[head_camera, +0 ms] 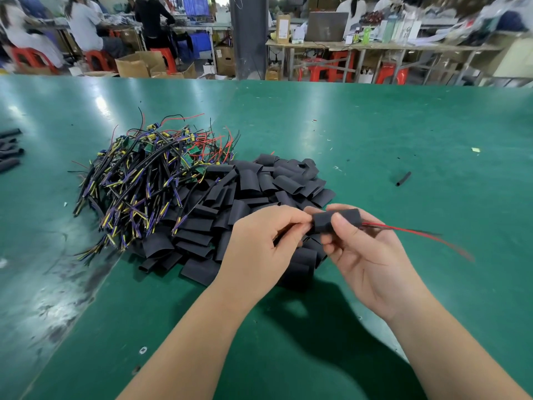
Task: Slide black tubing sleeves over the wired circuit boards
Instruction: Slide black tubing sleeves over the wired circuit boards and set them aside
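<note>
My right hand (363,255) pinches a black tubing sleeve (326,220) between thumb and fingers. Red and black wires (412,230) stick out of the sleeve's right end, blurred. My left hand (259,246) pinches the black cable at the sleeve's left end. The board inside the sleeve is hidden. Behind my hands lies a heap of flat black sleeves (253,194). Left of that heap sits a tangle of wired green circuit boards (150,168).
The green table (375,134) carries a loose thin black tube (403,179) at the right and several sleeved pieces (10,151) at the far left edge. Wire scraps dot the surface. Behind the table are other workers, red stools, boxes and benches.
</note>
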A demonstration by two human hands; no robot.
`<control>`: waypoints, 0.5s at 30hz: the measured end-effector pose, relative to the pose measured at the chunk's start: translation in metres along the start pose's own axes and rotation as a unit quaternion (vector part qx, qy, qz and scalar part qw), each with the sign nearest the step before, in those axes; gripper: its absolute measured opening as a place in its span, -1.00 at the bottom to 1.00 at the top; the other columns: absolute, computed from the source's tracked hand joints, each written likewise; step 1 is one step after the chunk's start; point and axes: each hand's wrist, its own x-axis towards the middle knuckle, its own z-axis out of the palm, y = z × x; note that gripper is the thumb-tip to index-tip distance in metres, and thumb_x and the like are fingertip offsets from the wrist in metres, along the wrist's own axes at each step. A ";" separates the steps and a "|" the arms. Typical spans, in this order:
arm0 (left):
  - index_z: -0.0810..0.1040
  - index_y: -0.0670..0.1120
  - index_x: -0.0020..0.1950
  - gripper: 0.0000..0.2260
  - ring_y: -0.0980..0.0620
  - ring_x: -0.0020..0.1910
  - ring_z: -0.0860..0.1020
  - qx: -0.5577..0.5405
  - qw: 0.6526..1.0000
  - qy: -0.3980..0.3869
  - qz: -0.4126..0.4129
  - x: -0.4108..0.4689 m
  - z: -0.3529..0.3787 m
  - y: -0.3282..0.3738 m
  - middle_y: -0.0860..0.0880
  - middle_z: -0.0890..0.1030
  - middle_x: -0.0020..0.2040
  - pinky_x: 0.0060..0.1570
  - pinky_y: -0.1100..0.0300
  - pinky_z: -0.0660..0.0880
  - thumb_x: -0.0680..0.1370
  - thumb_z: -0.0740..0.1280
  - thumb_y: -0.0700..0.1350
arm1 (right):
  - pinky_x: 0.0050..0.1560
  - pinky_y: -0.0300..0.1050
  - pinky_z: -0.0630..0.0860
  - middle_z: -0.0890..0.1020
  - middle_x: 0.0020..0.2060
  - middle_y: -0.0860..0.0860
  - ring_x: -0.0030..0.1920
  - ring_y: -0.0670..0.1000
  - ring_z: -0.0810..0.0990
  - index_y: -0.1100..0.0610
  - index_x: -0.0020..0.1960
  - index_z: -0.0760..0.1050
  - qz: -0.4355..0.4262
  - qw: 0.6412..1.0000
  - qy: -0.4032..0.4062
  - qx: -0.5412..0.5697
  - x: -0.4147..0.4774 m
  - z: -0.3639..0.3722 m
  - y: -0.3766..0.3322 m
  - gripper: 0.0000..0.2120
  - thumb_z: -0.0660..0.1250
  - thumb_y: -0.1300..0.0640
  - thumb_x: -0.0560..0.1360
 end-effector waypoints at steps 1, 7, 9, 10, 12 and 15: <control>0.66 -0.11 -0.08 -0.92 0.20 -0.22 0.57 0.014 1.000 0.000 0.013 0.001 -0.001 -0.001 0.11 0.62 -0.20 -0.17 0.26 0.51 0.48 0.38 -0.22 | -0.26 -0.26 0.52 0.69 -0.01 0.18 -0.32 -0.04 0.54 0.22 0.01 0.52 -0.008 1.000 -0.009 -0.018 -0.001 0.000 0.000 -0.76 0.34 0.23 0.35; 0.68 -0.12 -0.16 -0.92 0.11 -0.25 0.58 -0.034 0.999 -0.005 -0.010 -0.001 -0.001 -0.001 0.09 0.62 -0.25 -0.21 0.12 0.53 0.41 0.42 -0.26 | -0.25 -0.26 0.49 0.63 -0.24 0.05 -0.31 -0.06 0.51 0.14 0.28 0.49 0.025 0.999 -0.001 -0.021 0.001 -0.004 0.002 -0.49 0.33 0.27 0.31; 0.67 -0.06 -0.20 -0.88 0.03 -0.29 0.60 -0.063 0.997 -0.016 -0.034 -0.002 0.000 0.000 0.05 0.62 -0.28 -0.25 0.05 0.54 0.39 0.42 -0.27 | -0.25 -0.25 0.49 0.65 -0.20 0.02 -0.27 -0.06 0.56 0.10 0.32 0.43 0.035 0.999 -0.003 -0.026 0.001 -0.003 0.003 -0.45 0.34 0.27 0.32; 0.66 -0.03 -0.21 -0.87 0.00 -0.32 0.61 -0.083 0.995 -0.017 -0.057 -0.003 0.000 0.001 0.02 0.62 -0.29 -0.27 0.02 0.56 0.39 0.42 -0.27 | -0.25 -0.24 0.51 0.66 -0.15 0.03 -0.23 -0.05 0.60 0.11 0.31 0.42 0.038 0.999 -0.002 -0.022 0.001 -0.002 0.003 -0.45 0.34 0.28 0.33; 0.65 0.00 -0.19 -0.88 -0.03 -0.34 0.64 -0.138 0.983 -0.014 -0.120 -0.005 0.002 0.004 0.01 0.64 -0.30 -0.28 0.03 0.60 0.38 0.44 -0.22 | -0.25 -0.22 0.56 0.68 -0.09 0.09 -0.17 -0.01 0.67 0.21 0.25 0.40 0.041 0.999 0.019 -0.001 0.003 -0.002 0.003 -0.51 0.35 0.30 0.32; 0.66 -0.01 -0.18 -0.94 -0.01 -0.31 0.67 -0.192 0.965 -0.028 -0.174 -0.006 0.003 0.007 -0.03 0.68 -0.31 -0.28 0.17 0.59 0.40 0.46 -0.17 | -0.20 -0.14 0.61 0.70 -0.09 0.13 -0.14 0.05 0.69 0.25 0.06 0.50 0.063 0.995 0.051 0.049 0.003 -0.004 0.000 -0.67 0.38 0.29 0.30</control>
